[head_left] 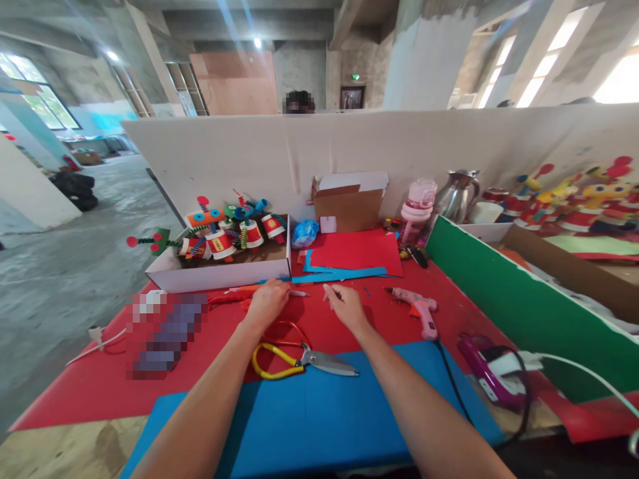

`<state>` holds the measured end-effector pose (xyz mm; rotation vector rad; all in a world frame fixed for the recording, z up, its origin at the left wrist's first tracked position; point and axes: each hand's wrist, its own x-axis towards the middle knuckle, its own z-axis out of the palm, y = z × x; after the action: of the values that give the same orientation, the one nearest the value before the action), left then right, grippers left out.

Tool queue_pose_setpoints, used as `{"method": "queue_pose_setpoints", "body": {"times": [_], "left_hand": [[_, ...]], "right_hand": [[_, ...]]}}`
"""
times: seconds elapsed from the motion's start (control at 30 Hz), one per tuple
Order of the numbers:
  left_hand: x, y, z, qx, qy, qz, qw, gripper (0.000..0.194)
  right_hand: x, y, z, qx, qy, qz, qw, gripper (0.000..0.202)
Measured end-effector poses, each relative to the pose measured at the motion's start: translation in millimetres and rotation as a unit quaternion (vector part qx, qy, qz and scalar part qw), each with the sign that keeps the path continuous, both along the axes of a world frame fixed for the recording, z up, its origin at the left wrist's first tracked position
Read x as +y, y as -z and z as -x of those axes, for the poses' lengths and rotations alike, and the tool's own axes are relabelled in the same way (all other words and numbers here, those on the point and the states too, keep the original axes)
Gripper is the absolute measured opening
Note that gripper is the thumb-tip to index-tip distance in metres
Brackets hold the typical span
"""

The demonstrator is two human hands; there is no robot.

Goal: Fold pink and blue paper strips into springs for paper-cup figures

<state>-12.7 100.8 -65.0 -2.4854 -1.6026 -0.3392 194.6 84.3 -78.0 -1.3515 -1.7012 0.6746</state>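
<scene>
My left hand (269,301) rests over the red table cover, its fingers curled down beside a blue paper strip (339,274). A pen-like stick with a pale tip (300,293) pokes out just past those fingers; whether they grip it is hidden. Opposite, my right hand (345,306) is held with thumb and fingertips close together; anything between them is too small to name. Scissors (327,362) with one yellow and one red handle lie between my forearms, blades pointing right. To the right of my right hand lies a pink glue gun (417,309), its cord running toward me.
A white box (219,278) of paper-cup figures stands at back left. Red card sheets (354,251), a pink bottle (417,209) and a steel jug (456,194) are at the back. A green-sided box (504,306) and a purple power strip (492,372) flank the right; a blue board (319,419) lies in front.
</scene>
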Motion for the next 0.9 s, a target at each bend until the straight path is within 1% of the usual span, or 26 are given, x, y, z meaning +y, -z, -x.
{"method": "queue_pose_setpoints", "body": {"times": [0.17,0.27,0.5,0.63,0.73,0.9], "left_hand": [[-2.6,-2.2,-0.4,-0.016,0.022,-0.004,1.0,0.019],[-4.4,-4.7,-4.9,0.001,0.019,0.007,1.0,0.018],[-5.7,-8.2,-8.4,0.034,0.005,0.005,0.999,0.019],[-4.7,-9.3,-11.5,0.061,0.018,0.01,0.998,0.02],[-4.5,-7.8,-13.0,0.067,0.016,-0.004,0.998,0.021],[-6.2,-5.4,-9.1,0.035,-0.006,-0.041,0.999,0.023]], "right_hand": [[0.8,0.6,-0.3,-0.001,-0.002,0.001,1.0,0.044],[0.7,0.5,-0.5,-0.004,-0.002,0.0,1.0,0.044],[1.3,1.2,-0.9,-0.004,-0.004,0.006,1.0,0.046],[1.9,2.2,-0.4,-0.006,-0.011,0.014,1.0,0.046],[2.1,2.8,-0.2,-0.002,-0.013,0.014,1.0,0.045],[1.8,1.7,-0.8,-0.003,-0.006,0.014,1.0,0.046]]}}
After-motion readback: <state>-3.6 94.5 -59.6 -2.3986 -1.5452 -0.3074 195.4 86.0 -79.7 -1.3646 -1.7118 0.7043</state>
